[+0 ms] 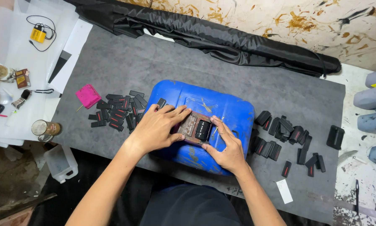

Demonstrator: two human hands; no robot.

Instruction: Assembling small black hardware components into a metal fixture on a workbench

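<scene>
On top of the blue plastic jerrycan (221, 104), lying on its side, sits a small brown rectangular jig block (193, 127) with a short black cylindrical part (203, 129) seated in it, its long axis running away from the person. Both hands meet at this block: the left hand (156, 127) lies flat from the left, fingers pressed down on the block's near-left edge, while the right hand (227, 146) comes from the lower right, thumb and forefinger pinching the black part's right side. Loose black clip pieces (119, 112) lie scattered left and right on the grey felt mat (255, 79).
</scene>
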